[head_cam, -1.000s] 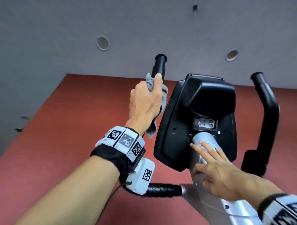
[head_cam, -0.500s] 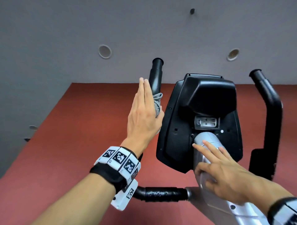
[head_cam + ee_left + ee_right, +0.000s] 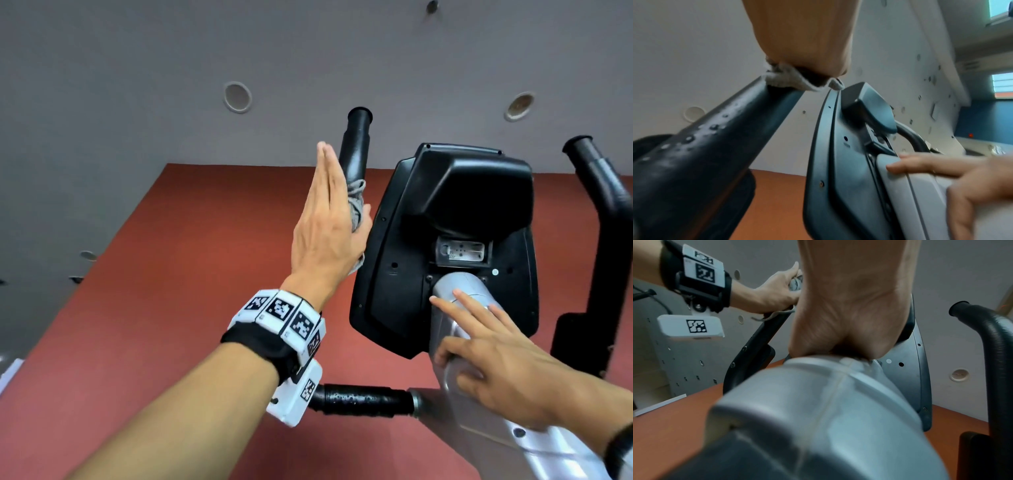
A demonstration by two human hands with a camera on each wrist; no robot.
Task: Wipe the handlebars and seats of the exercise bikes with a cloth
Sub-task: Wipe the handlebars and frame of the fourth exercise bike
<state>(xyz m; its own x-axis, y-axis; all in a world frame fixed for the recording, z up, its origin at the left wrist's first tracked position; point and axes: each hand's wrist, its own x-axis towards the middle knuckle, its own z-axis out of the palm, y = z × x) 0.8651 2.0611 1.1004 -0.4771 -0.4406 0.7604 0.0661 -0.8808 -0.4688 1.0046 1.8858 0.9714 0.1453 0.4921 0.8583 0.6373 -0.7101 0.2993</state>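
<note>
Left hand (image 3: 329, 236) flat, pressing cloth (image 3: 356, 202) against handlebar (image 3: 356, 147), right hand (image 3: 496, 363) resting on silver post (image 3: 455, 294)

Cloth (image 3: 356, 205): grey, coarse knit weave, frayed loose threads at the edge. Left handlebar (image 3: 354, 147): black, matt, soft-looking foam or rubber sleeve; lower horizontal grip (image 3: 363, 399) pitted, with small glossy specks. Right handlebar (image 3: 603, 192): black sleeve, slight sheen, fine wrinkles. Console back (image 3: 404, 260): black moulded plastic, smooth, semi-gloss. Column cover (image 3: 455, 298): silver-grey, smooth, satin shine; plastic or painted metal, cannot tell. Floor (image 3: 171, 274): red-brown, matt, even. Wall (image 3: 137, 85): grey, matt.
</note>
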